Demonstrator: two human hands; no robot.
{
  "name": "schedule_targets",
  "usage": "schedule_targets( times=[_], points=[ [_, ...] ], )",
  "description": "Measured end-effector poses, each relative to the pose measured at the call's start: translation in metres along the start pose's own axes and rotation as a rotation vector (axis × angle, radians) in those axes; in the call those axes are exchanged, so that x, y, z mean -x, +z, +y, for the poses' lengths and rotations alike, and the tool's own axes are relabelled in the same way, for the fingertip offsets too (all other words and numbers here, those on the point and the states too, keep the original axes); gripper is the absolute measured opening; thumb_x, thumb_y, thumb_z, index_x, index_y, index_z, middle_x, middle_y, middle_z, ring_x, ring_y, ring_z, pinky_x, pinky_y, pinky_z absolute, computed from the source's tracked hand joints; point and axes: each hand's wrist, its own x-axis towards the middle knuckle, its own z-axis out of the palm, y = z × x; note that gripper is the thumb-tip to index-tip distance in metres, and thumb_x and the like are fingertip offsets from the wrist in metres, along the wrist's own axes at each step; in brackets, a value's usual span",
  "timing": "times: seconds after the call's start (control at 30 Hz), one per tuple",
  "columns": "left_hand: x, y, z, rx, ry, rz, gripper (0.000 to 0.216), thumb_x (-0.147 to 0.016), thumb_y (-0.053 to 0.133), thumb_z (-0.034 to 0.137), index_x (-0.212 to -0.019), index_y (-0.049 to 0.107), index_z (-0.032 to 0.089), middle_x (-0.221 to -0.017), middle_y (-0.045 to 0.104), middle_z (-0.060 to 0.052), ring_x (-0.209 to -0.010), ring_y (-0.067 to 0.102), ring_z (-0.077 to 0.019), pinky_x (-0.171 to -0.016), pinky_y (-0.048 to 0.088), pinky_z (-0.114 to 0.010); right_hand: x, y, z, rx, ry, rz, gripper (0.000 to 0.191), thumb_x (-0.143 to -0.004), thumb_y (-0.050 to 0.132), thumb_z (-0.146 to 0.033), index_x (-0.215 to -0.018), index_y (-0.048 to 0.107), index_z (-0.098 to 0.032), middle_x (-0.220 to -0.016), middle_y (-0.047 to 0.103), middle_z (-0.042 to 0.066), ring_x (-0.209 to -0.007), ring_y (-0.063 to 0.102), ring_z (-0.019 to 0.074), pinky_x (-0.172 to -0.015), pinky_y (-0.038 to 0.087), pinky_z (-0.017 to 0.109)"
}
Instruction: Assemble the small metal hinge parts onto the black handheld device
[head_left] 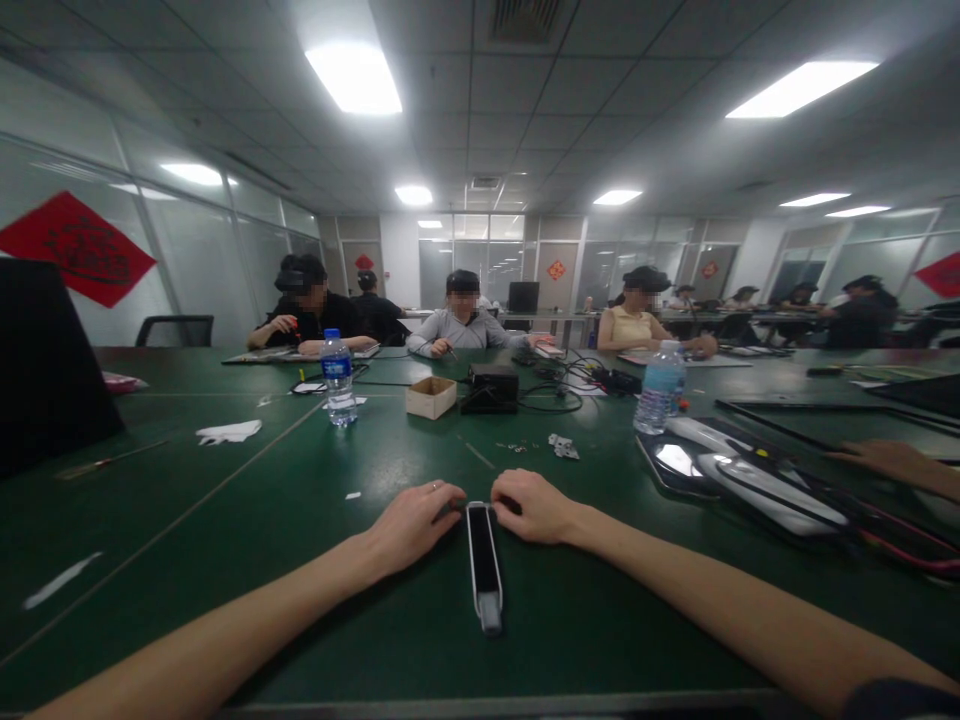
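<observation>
A long narrow black device with a grey frame [484,560] lies lengthwise on the green table [300,500] right in front of me. My left hand [415,520] rests with curled fingers at the left of its far end; a ring shows on one finger. My right hand [531,505] is closed at the right of the same end, fingertips touching it. Both hands pinch at the device's far tip. Small loose parts [562,446] lie on the table a little beyond my hands.
Two water bottles [339,378] [660,386], a small cardboard box [430,396], a black box with cables [491,388] and paper scraps [229,431] lie further off. More flat devices [750,480] sit at the right, near another person's hand [885,458]. Several people work across the table.
</observation>
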Motion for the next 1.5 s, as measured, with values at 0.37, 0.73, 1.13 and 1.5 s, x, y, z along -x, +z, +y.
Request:
schedule_targets(
  times=[0.37, 0.73, 1.13, 1.5],
  points=[
    [0.0, 0.003, -0.003, -0.018, -0.011, 0.006, 0.022, -0.09, 0.06, 0.022, -0.111, 0.06, 0.021, -0.103, 0.066, -0.002, -0.089, 0.064, -0.0187, -0.08, 0.05, -0.029, 0.0, -0.002, -0.001, 0.054, 0.021, 0.028, 0.01, -0.087, 0.052, -0.016, -0.086, 0.063, -0.015, -0.084, 0.065, 0.005, -0.076, 0.056, 0.0159, -0.075, 0.042, 0.028],
    [-0.001, -0.005, 0.002, -0.014, -0.059, -0.043, 0.016, -0.091, 0.057, 0.026, -0.105, 0.062, 0.021, -0.1, 0.066, -0.002, -0.084, 0.063, -0.018, -0.074, 0.049, -0.028, 0.007, -0.027, 0.075, 0.523, 0.497, 0.104, 0.029, -0.095, 0.045, -0.031, -0.11, 0.061, -0.013, -0.11, 0.062, 0.015, -0.104, 0.052, 0.0267, -0.086, 0.037, 0.035],
    [-0.001, -0.002, -0.003, 0.005, -0.05, -0.026, 0.017, -0.092, 0.053, 0.028, -0.104, 0.063, 0.021, -0.099, 0.066, -0.002, -0.08, 0.062, -0.0163, -0.073, 0.049, -0.027, 0.018, -0.021, 0.107, 0.518, 0.706, -0.032, 0.033, -0.097, 0.038, -0.032, -0.111, 0.06, -0.011, -0.113, 0.061, 0.018, -0.105, 0.054, 0.0307, -0.082, 0.038, 0.039],
    [0.0, -0.006, 0.0, 0.0, -0.068, -0.037, 0.016, -0.091, 0.055, 0.026, -0.103, 0.063, 0.021, -0.1, 0.066, -0.002, -0.084, 0.063, -0.0173, -0.074, 0.049, -0.027, 0.015, -0.02, 0.117, 0.48, 0.725, 0.023, 0.026, -0.095, 0.043, -0.029, -0.108, 0.059, -0.013, -0.108, 0.063, 0.016, -0.099, 0.057, 0.0276, -0.076, 0.039, 0.034]
  ],
)
